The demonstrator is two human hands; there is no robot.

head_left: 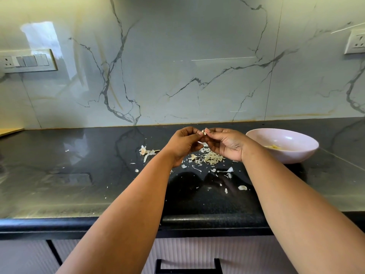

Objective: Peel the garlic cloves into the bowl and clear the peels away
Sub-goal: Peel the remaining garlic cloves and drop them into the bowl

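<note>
**Small clove, papery skin**

I see my left hand and right hand pinching one small pale garlic clove above the black countertop, beside the pale pink bowl; light, probably slippery, its skin fragile, so I'd grip the ends

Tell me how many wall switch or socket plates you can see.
2. One switch plate is on the left of the marble wall; one socket plate is at the far right edge, partly cut off. Others may lie outside the view.

Glossy black stone countertop, polished marble-look backsplash, smooth glossy bowl, papery dry peels.
</note>
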